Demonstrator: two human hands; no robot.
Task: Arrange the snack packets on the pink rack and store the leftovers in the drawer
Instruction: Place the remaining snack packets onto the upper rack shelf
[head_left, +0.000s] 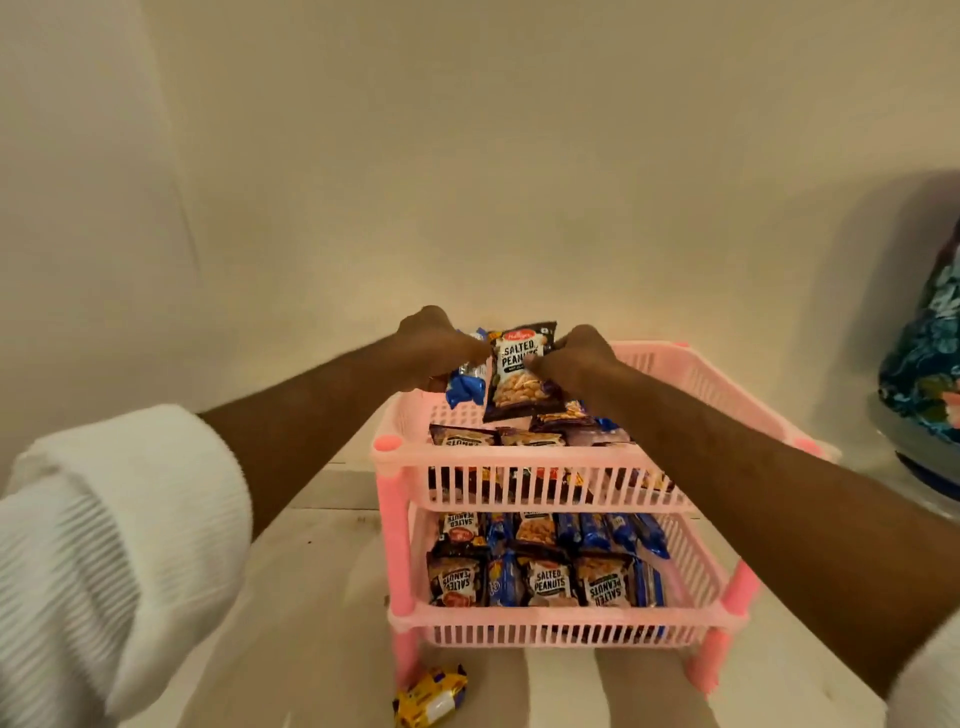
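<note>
A pink two-tier rack stands on a white surface. Its lower tier holds several salted peanut packets and blue packets in rows. The upper tier holds a few peanut packets lying flat near the front. My right hand pinches a dark salted peanuts packet upright above the back of the upper tier. My left hand is beside it, gripping a blue packet and touching the peanut packet's left edge.
A yellow snack packet lies on the white surface in front of the rack's left leg. A floral blue object sits at the far right. A plain wall rises right behind the rack.
</note>
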